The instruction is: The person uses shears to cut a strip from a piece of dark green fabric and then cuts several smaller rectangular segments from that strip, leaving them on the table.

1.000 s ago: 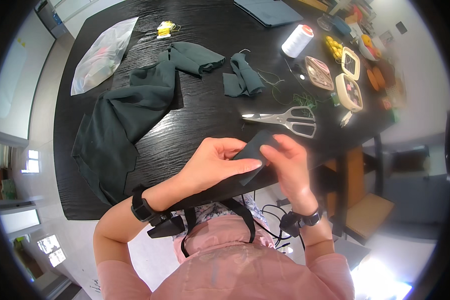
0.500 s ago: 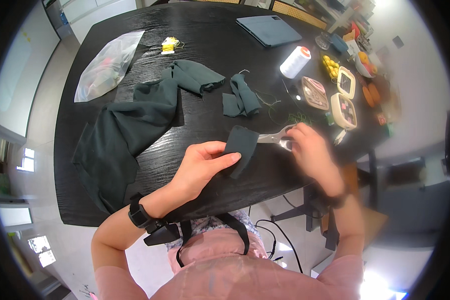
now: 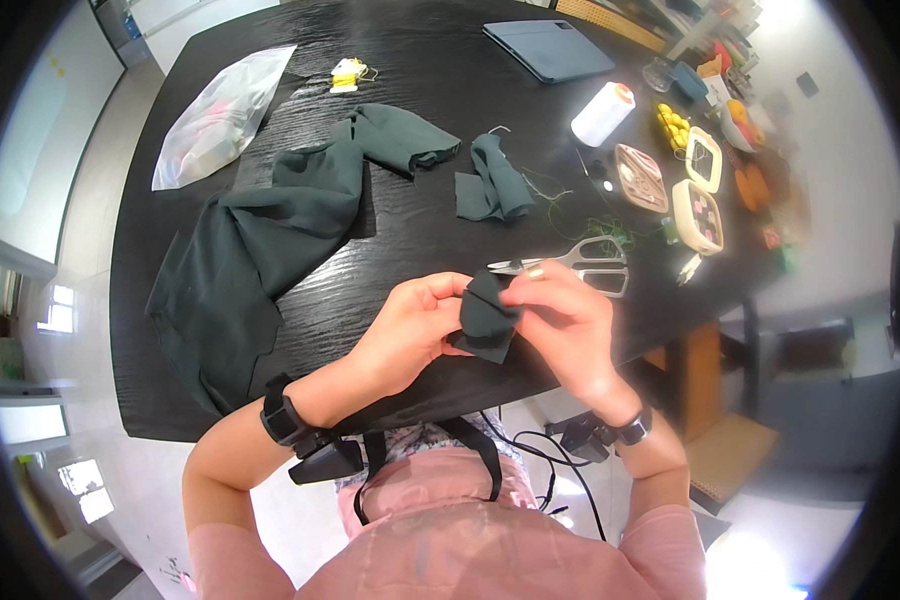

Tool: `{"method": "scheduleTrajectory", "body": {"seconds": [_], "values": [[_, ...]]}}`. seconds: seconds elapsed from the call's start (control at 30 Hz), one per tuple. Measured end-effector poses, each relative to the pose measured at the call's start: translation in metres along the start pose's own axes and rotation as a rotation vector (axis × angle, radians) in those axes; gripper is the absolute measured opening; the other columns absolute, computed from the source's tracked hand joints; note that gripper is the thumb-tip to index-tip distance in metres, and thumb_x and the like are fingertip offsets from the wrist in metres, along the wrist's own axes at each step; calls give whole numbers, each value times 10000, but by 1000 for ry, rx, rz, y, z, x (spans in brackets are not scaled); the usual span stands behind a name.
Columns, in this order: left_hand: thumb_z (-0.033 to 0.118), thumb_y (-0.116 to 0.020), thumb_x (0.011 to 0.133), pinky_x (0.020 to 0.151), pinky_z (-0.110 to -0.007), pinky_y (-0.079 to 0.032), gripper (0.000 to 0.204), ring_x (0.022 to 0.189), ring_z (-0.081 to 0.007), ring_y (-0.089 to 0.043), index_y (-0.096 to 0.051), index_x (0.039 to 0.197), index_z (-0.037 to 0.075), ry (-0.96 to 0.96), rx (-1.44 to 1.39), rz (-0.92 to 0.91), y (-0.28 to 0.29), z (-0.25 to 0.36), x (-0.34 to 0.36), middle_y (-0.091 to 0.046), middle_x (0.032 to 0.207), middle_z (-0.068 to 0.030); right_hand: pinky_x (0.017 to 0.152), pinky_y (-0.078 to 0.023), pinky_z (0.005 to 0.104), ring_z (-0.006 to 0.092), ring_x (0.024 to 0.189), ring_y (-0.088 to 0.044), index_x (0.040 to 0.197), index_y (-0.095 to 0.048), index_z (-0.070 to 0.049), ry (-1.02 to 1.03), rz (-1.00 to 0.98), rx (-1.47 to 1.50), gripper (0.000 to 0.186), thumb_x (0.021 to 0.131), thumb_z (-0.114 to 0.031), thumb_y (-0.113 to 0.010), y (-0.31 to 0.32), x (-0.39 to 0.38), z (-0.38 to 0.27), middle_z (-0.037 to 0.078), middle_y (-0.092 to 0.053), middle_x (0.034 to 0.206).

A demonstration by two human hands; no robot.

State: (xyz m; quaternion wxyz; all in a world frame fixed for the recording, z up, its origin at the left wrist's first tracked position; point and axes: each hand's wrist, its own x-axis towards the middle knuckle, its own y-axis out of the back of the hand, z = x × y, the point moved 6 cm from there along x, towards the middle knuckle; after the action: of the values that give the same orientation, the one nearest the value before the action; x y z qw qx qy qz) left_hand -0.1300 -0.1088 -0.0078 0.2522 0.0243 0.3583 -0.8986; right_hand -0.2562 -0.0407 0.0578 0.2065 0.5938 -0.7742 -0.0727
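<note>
1. Head view, the hands: the left hand [image 3: 410, 330] and the right hand [image 3: 560, 325] meet over the near edge of the black desk [image 3: 410, 60]. Between them they hold a small dark green fabric piece [image 3: 487, 318], folded and lifted just clear of the desk.
2. Head view, the fingers: the left fingers [image 3: 448, 290] are closed on the left side of the fabric piece, and the right fingers [image 3: 522, 296] pinch its upper right corner. Both wrists wear dark bands.
3. Head view, just beyond the right hand: a pair of silver scissors [image 3: 575, 263] lies flat on the desk, blades pointing left, near the knuckles; whether they touch I cannot tell.
4. Head view, farther back: a large dark green cloth [image 3: 270, 240] sprawls across the left half of the desk, and a smaller crumpled green scrap [image 3: 492, 180] lies apart from it to the right.
5. Head view, far side: a white thread cone [image 3: 602, 114] lies near open sewing tins [image 3: 670, 190]; a grey tablet case [image 3: 548, 48] sits behind, and a clear plastic bag [image 3: 220, 115] lies at the far left.
</note>
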Motion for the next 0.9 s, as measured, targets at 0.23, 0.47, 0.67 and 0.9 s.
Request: {"method": "scheduleTrajectory", "body": {"seconds": [0.23,0.47,0.67,0.9], "values": [[113,-510,959,806,-328,-583,219,892,-161,-672,-593,1094,-38,116,-78,27,2,-6,-2,-660,1011,-104,707,-476,265,158,843,-577,948,-720,-67,88,-102,-134,361,699,163,-597,-1,-6,-6,42,-566,908],[172,-488,992,811,-321,-580,260,889,-159,-673,-592,1115,-33,111,-85,17,6,-14,0,-661,1005,-95,703,-485,277,176,825,-591,969,-711,-72,233,-113,-377,369,704,157,-595,-5,-11,-14,66,-564,918],[165,-538,974,801,-306,-571,249,896,-153,-670,-594,1128,-22,91,-89,-23,-6,-6,-1,-670,1011,-99,612,-489,208,65,730,-592,996,-636,26,-363,132,327,129,867,28,-633,4,-18,30,19,-630,849],[106,-692,861,682,-227,-521,228,790,-109,-658,-646,1045,-19,28,162,-3,-4,-3,-2,-696,897,-74,622,-507,190,56,698,-611,1010,-595,28,-418,111,410,145,879,-8,-644,-8,-23,27,32,-645,848]]}}
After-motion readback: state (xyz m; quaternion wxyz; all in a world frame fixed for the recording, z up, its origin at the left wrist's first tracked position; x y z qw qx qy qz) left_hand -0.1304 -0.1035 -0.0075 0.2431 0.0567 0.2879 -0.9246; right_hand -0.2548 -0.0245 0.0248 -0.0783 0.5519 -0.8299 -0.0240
